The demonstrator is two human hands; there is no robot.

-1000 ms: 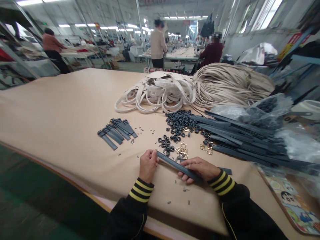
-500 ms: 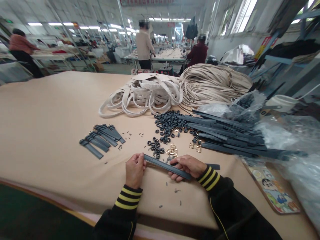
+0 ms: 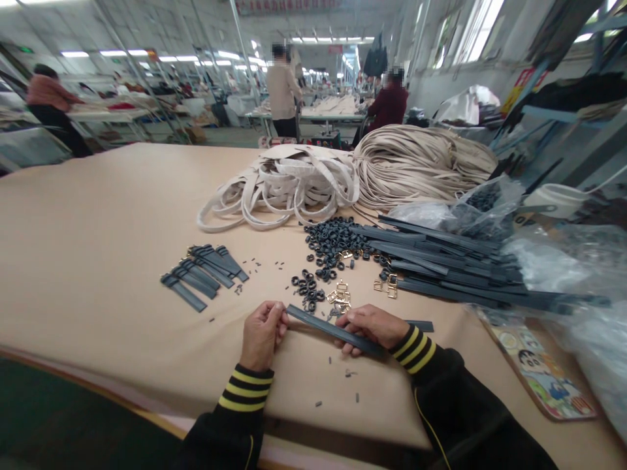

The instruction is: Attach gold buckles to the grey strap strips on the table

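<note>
A dark blue-grey strap (image 3: 321,323) slants between my two hands above the table. My left hand (image 3: 262,336) is closed, thumb and fingertips pinched at the strap's upper left end. My right hand (image 3: 375,326) is wrapped around the lower right part, with fingers beneath and thumb on top. Just beyond the strap lie gold buckles (image 3: 340,297) and a few dark loops (image 3: 307,290). Finished-looking straps with buckles (image 3: 196,274) lie in a row to the left. Another strap end (image 3: 421,326) shows past my right wrist.
Behind sit a heap of dark loops (image 3: 333,238), a stack of dark straps (image 3: 441,261) and beige strap coils (image 3: 416,163). Plastic bags (image 3: 543,261) and a cartoon-printed tray (image 3: 548,378) occupy the right. Tiny dark pieces (image 3: 357,397) dot the tabletop. Several people stand at other tables.
The strap has shifted slightly to the right, and its left end now lies at my left fingertips rather than deeper in the pinch. The view has moved a little.
</note>
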